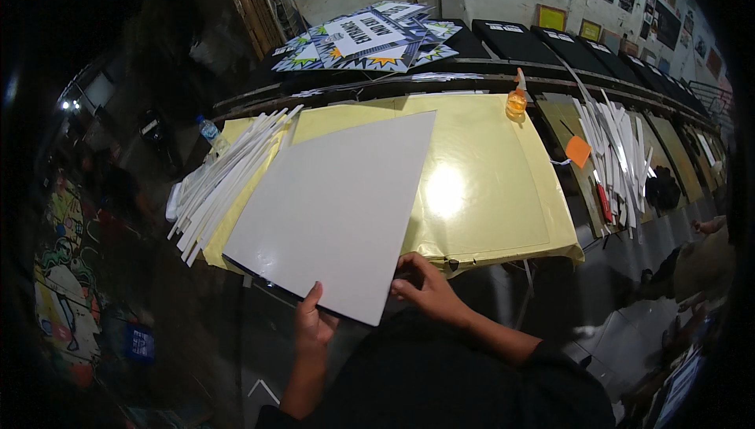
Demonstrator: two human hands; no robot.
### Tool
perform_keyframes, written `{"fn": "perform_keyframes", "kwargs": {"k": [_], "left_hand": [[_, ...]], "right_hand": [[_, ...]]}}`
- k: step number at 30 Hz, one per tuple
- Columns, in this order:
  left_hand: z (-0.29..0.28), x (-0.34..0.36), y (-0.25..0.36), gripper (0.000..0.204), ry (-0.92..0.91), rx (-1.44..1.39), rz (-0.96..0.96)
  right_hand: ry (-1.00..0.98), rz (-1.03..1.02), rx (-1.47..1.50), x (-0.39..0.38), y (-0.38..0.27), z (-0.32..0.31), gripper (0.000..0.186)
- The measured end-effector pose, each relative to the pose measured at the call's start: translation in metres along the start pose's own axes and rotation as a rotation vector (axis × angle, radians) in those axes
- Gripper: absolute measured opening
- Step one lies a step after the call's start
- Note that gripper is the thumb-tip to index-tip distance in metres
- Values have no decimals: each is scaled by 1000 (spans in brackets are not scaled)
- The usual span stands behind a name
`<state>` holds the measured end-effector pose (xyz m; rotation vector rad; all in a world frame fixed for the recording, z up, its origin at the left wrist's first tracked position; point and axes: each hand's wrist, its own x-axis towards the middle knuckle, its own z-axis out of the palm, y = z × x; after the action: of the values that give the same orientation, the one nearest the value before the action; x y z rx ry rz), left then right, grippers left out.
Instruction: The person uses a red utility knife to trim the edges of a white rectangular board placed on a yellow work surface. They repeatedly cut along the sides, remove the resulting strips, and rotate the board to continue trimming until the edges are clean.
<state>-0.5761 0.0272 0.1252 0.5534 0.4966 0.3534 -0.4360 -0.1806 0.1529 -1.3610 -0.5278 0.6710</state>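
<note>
A large flat white board [330, 209] with a thin dark edge lies tilted over the yellow-covered table [487, 193], its near corner sticking out past the table's front edge toward me. My left hand [316, 325] grips the near edge, thumb on top and the other fingers hidden underneath. At the right edge, close to the near corner, my right hand [429, 291] has its fingers curled in and its fingertips pinched against the board's rim. Whether a thin film is also between those fingertips is too small to tell.
Long white strips [228, 185] are heaped at the table's left, by a plastic bottle [208, 128]. An orange spray bottle [516, 105] stands at the far right corner. More strips [617, 154] and a red-handled tool [603, 201] lie farther right. Printed signs [377, 40] are stacked behind.
</note>
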Motion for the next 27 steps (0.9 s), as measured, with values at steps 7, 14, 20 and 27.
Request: {"fn": "perform_keyframes", "kwargs": {"k": [7,14,20,27], "left_hand": [[-49,-32,68,51,-78,365,157],[-70,-12,174,83,-122,903,162],[-6,40,258,76,-98,1417,133],[-4,79,210,67,174,1534,1241]], "right_hand": [[537,-271,-12,10,-16,-149,44],[91,-10,78,53,-32,-169,65],[-26,-68,225,55,-15,-113,44],[226,-72,442,66,67,-51,24]]}}
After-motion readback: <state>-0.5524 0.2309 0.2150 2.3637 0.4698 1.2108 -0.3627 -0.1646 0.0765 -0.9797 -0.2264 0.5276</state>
